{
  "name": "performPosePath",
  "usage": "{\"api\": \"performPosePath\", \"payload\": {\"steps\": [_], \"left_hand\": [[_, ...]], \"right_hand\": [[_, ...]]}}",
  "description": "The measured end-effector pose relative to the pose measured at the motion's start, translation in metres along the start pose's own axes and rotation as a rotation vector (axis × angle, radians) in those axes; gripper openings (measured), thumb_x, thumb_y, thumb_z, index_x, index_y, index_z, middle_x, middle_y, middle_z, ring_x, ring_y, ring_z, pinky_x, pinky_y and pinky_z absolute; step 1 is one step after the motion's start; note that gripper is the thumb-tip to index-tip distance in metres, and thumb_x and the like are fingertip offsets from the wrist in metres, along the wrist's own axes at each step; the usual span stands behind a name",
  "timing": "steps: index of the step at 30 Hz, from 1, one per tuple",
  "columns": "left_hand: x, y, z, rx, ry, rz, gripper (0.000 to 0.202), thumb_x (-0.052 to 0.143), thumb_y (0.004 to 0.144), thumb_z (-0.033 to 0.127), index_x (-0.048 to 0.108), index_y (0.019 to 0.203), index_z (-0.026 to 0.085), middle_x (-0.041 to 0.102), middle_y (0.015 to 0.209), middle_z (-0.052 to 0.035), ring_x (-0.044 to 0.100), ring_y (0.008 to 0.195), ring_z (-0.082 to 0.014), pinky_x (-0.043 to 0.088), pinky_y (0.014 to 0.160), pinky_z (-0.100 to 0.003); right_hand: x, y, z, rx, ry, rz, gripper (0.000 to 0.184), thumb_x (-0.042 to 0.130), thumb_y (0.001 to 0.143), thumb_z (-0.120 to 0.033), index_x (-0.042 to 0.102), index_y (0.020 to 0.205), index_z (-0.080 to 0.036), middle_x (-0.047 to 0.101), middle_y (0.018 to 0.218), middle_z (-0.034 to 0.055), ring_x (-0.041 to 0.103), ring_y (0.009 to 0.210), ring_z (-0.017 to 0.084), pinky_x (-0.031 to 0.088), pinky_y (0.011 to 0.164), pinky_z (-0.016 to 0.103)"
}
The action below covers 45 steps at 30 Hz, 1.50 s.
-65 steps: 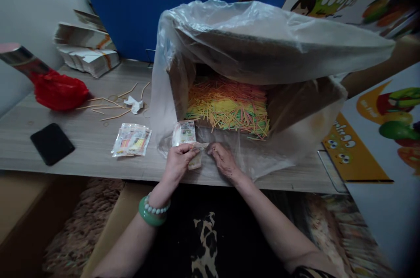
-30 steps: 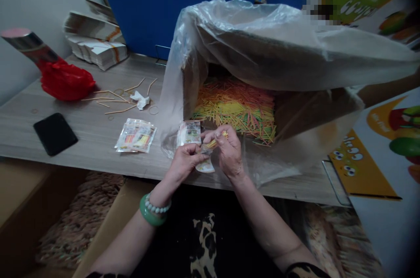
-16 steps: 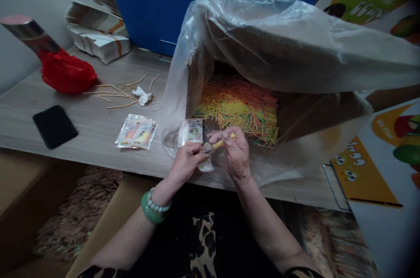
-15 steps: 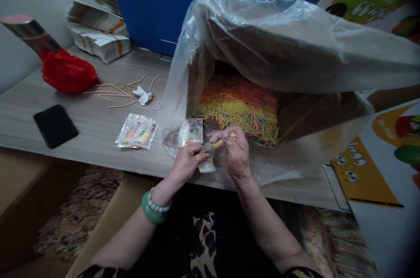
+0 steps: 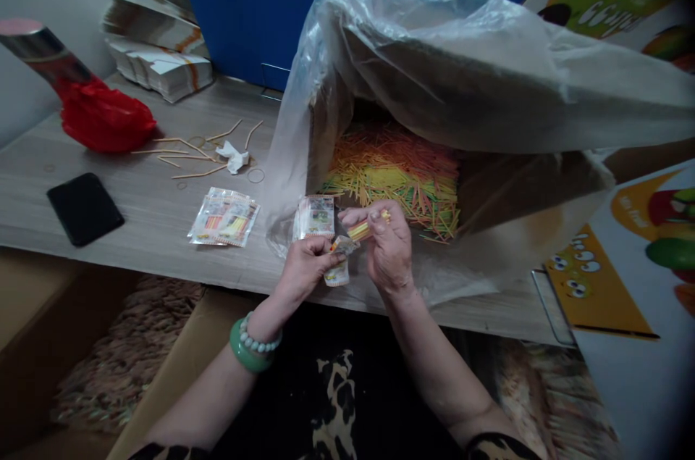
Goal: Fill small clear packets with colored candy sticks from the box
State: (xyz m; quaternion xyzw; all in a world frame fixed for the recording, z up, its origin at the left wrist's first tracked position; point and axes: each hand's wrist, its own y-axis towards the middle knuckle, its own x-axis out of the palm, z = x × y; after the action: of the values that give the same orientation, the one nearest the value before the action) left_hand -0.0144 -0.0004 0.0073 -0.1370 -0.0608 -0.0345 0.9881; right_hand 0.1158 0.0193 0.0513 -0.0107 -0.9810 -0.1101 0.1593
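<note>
My left hand pinches a small printed plastic packet at the table's front edge. My right hand is closed on a little bundle of coloured sticks, whose end meets the packet's open mouth. Just behind my hands a cardboard box lined with a clear plastic bag holds a heap of coloured sticks. A stack of empty packets leans against the bag beside my left hand.
Filled packets lie on the wooden table to the left. A black phone, a red plastic bag, loose sticks and rubber bands and stacked white cartons lie farther left. Printed fruit boards lean at right.
My right hand has picked up a small bundle of sticks and brought it to the packet's mouth. The packet now hangs more upright in my left hand. The view has shifted slightly.
</note>
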Motion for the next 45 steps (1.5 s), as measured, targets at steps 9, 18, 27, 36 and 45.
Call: {"api": "performPosePath", "payload": {"steps": [9,18,27,36,45], "left_hand": [[-0.001,-0.004,0.011,0.019,-0.073,-0.055,0.030,0.080,0.059,0.032,0.056,0.056,0.014,0.051,0.056,0.0044,0.045,0.055,-0.0081,0.037,0.055,-0.021],[-0.003,-0.003,0.005,0.035,-0.051,-0.095,0.026,0.078,0.060,0.030,0.059,0.055,0.014,0.050,0.055,0.0039,0.041,0.054,-0.0075,0.032,0.053,-0.021],[-0.006,-0.003,0.006,0.009,-0.035,-0.147,0.030,0.078,0.060,0.030,0.055,0.052,0.014,0.046,0.054,0.0049,0.038,0.052,-0.0066,0.029,0.051,-0.021],[-0.003,0.001,0.001,0.014,-0.107,-0.135,0.034,0.080,0.060,0.029,0.050,0.052,0.014,0.045,0.054,0.0052,0.038,0.053,-0.0062,0.029,0.052,-0.021],[-0.001,0.001,-0.001,0.052,-0.176,-0.107,0.018,0.079,0.067,0.029,0.069,0.067,0.014,0.056,0.061,0.0025,0.048,0.060,-0.0089,0.037,0.059,-0.023]], "right_hand": [[-0.004,-0.004,0.013,0.095,0.039,-0.076,0.018,0.059,0.089,-0.037,0.049,0.085,-0.023,0.071,0.075,0.0006,0.069,0.089,0.021,0.051,0.090,0.041],[-0.011,0.003,0.011,0.208,0.022,-0.012,0.023,0.060,0.084,-0.042,0.048,0.082,-0.023,0.069,0.069,0.0001,0.068,0.076,0.019,0.053,0.068,0.031],[-0.014,0.005,0.019,0.256,0.066,0.041,0.021,0.060,0.084,-0.038,0.047,0.082,-0.022,0.071,0.072,0.0006,0.069,0.075,0.018,0.050,0.064,0.027],[-0.007,-0.001,0.015,0.125,0.040,0.029,0.019,0.058,0.087,-0.038,0.046,0.086,-0.024,0.071,0.075,-0.0003,0.067,0.070,0.016,0.049,0.063,0.027],[-0.012,-0.007,0.014,0.079,-0.122,-0.134,0.014,0.054,0.093,-0.034,0.053,0.082,-0.024,0.075,0.091,0.0029,0.063,0.111,0.020,0.043,0.101,0.041]]}}
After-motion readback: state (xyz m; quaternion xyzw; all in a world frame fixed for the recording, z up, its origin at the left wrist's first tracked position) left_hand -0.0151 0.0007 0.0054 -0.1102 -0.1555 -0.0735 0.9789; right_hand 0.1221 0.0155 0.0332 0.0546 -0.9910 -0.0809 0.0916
